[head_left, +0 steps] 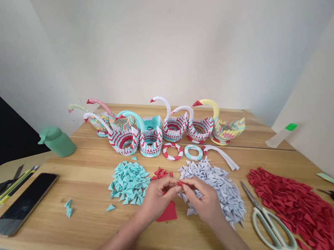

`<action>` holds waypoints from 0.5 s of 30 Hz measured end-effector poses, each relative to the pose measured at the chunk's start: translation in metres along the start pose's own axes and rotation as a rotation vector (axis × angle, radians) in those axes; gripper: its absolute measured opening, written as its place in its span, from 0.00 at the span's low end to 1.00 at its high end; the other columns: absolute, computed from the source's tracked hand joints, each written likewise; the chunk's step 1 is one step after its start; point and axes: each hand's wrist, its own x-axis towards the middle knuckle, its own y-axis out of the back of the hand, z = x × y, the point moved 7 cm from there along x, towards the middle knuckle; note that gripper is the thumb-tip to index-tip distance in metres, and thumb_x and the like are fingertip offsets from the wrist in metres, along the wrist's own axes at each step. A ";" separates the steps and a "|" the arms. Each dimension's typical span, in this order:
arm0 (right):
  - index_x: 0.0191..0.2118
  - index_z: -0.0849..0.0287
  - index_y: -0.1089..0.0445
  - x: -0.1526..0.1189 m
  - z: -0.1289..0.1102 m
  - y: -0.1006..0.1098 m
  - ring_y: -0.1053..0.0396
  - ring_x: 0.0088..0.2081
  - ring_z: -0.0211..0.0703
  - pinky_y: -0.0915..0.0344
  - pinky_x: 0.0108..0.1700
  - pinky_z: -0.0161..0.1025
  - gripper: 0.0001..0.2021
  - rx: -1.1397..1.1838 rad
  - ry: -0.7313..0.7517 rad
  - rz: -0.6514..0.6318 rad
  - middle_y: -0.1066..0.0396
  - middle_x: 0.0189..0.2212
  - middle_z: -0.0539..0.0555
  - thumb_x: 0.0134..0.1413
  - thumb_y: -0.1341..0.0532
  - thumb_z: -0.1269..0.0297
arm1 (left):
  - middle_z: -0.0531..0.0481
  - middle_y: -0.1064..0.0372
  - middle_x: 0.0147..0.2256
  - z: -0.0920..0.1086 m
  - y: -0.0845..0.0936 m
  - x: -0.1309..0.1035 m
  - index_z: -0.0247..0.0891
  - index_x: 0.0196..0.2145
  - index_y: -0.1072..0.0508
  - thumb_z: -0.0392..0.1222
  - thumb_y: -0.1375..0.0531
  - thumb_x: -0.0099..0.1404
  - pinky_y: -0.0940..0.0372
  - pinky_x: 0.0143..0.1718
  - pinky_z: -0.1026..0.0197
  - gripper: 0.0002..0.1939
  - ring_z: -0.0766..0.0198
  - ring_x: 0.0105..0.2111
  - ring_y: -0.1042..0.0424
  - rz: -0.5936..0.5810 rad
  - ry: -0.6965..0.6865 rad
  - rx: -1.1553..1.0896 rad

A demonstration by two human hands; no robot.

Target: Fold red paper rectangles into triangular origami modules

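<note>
Fingertips of both hands meet over the front middle of the table, pinching a small red paper piece (180, 184) between them. My left hand (160, 195) is closed on its left side, my right hand (203, 198) on its right. Beneath my left hand lies a flat red paper (168, 212). Small folded red pieces (161, 172) sit just behind. A turquoise pile of folded triangles (129, 182) is to the left, and a pale lavender pile (224, 188) spreads beside and behind my right hand.
Scissors (268, 223) lie near a large red pile (298, 205) at right. Several paper swans (175, 127), two rings (172, 152) and a white curved neck (223, 154) stand or lie behind. A phone (23, 203) and green container (57, 142) are at left.
</note>
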 end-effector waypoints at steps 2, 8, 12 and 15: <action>0.37 0.57 0.27 -0.001 0.001 -0.001 0.28 0.30 0.40 0.32 0.33 0.35 0.07 0.004 -0.018 -0.013 0.25 0.29 0.52 0.59 0.43 0.67 | 0.52 0.31 0.23 -0.002 0.000 0.001 0.35 0.31 0.26 0.44 0.40 0.60 0.42 0.26 0.66 0.09 0.67 0.23 0.37 0.015 0.006 0.008; 0.40 0.56 0.28 -0.001 -0.006 -0.002 0.29 0.33 0.43 0.32 0.36 0.39 0.08 -0.095 0.105 -0.014 0.27 0.31 0.54 0.59 0.43 0.70 | 0.53 0.33 0.22 0.000 0.003 0.001 0.35 0.27 0.28 0.39 0.43 0.60 0.43 0.26 0.67 0.07 0.67 0.23 0.38 0.045 -0.020 0.128; 0.48 0.55 0.30 -0.002 -0.013 -0.002 0.30 0.40 0.46 0.32 0.42 0.43 0.14 -0.155 0.229 0.007 0.27 0.37 0.57 0.58 0.43 0.74 | 0.55 0.36 0.20 -0.003 0.001 0.000 0.35 0.25 0.29 0.34 0.43 0.58 0.47 0.23 0.68 0.05 0.69 0.21 0.41 0.034 -0.032 0.297; 0.46 0.55 0.29 -0.002 -0.012 -0.003 0.29 0.36 0.44 0.32 0.39 0.40 0.13 -0.093 0.218 -0.011 0.27 0.34 0.55 0.59 0.44 0.74 | 0.55 0.36 0.21 -0.002 0.000 0.000 0.35 0.26 0.30 0.33 0.44 0.57 0.48 0.23 0.68 0.05 0.69 0.21 0.41 0.038 -0.047 0.324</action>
